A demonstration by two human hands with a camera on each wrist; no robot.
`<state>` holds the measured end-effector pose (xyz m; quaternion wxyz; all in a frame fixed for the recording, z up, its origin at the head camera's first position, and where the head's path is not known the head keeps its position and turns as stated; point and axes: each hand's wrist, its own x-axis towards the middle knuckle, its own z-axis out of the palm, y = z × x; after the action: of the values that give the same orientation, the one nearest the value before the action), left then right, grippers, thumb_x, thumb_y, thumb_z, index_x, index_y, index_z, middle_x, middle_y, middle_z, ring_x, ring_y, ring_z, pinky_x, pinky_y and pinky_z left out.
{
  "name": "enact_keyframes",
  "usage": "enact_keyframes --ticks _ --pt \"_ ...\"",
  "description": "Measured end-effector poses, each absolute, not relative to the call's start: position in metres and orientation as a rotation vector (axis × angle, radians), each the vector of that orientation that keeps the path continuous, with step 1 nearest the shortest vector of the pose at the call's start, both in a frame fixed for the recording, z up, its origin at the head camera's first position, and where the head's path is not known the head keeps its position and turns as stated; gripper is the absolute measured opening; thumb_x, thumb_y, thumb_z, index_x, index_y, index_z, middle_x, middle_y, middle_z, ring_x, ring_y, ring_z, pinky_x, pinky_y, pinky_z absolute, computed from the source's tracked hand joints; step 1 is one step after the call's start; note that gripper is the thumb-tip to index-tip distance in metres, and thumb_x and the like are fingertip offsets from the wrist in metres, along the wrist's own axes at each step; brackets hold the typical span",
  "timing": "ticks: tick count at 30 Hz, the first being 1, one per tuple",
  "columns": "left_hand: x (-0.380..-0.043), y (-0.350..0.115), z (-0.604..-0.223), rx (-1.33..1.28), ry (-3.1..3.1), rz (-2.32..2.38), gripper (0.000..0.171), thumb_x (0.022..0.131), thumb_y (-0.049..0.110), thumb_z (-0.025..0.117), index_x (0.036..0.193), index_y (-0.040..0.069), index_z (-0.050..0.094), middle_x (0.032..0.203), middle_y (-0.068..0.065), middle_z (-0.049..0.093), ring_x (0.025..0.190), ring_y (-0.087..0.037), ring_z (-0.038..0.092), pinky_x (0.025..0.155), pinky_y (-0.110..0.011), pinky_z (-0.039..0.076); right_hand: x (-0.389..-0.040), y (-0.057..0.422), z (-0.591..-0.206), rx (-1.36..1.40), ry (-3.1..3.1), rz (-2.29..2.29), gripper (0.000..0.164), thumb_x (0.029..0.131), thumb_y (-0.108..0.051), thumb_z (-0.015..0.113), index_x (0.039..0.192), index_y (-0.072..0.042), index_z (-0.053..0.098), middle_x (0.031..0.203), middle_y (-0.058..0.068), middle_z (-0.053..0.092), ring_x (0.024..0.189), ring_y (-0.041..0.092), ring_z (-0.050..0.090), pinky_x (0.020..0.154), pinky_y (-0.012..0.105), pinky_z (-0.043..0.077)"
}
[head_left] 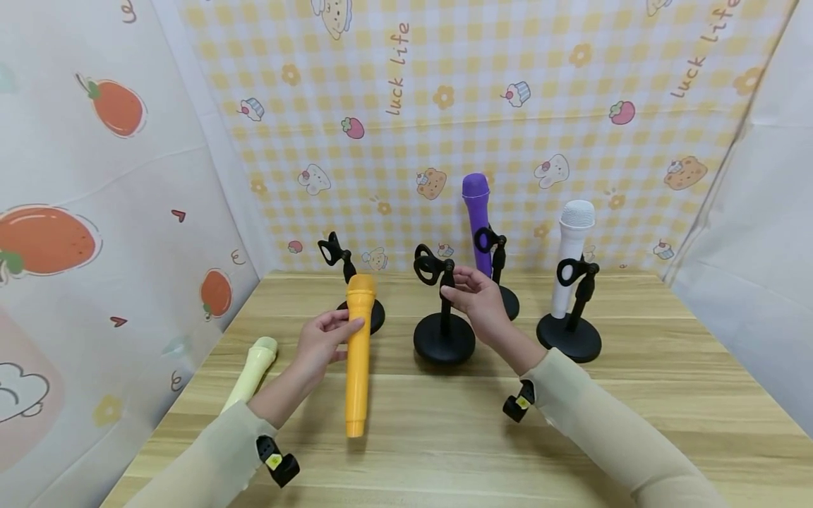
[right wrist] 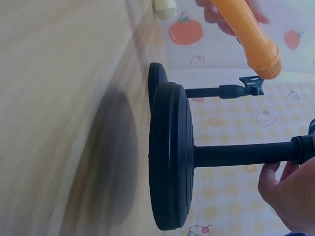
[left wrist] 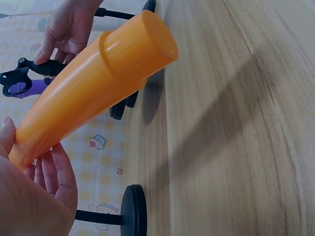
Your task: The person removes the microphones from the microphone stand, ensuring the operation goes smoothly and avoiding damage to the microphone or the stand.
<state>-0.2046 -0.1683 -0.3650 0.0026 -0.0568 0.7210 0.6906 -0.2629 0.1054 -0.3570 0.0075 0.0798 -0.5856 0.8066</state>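
Observation:
An orange toy microphone point(head_left: 358, 360) is pinched in my left hand point(head_left: 322, 343), upright with its head at the top and its lower end above the table. My right hand point(head_left: 480, 302) grips the post of a black microphone stand point(head_left: 444, 340), just under its ring clip. In the right wrist view that stand's round base point(right wrist: 170, 157) appears side-on, with a shadow on the wood beside it. The clip point(head_left: 433, 264) holds no microphone. From the left wrist view, the orange microphone point(left wrist: 93, 83) points its flat end toward the camera, thumb and fingers around its other end.
A second black stand point(head_left: 376, 317) is behind my left hand. A purple microphone point(head_left: 476, 212) and a white microphone point(head_left: 571, 240) are upright at two stands on the right. A pale yellow microphone point(head_left: 253, 370) lies by my left forearm. Patterned cloth point(head_left: 444, 141) hangs behind the table point(head_left: 457, 451).

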Motion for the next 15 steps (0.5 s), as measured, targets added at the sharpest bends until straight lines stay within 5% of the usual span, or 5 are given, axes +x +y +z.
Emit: enact_keyframes --ticks 15 --pt "-0.197 -0.182 -0.376 -0.282 2.254 2.143 0.048 0.086 0.025 0.077 0.123 0.000 0.059 0.096 0.000 0.065 0.075 -0.013 0.058 0.062 -0.030 0.056 -0.287 0.096 -0.351 0.279 -1.837 2.495 0.036 0.089 0.004 0.067 0.122 -0.002 0.056 0.106 0.006 0.058 0.093 0.016 0.063 0.087 0.034 0.053"
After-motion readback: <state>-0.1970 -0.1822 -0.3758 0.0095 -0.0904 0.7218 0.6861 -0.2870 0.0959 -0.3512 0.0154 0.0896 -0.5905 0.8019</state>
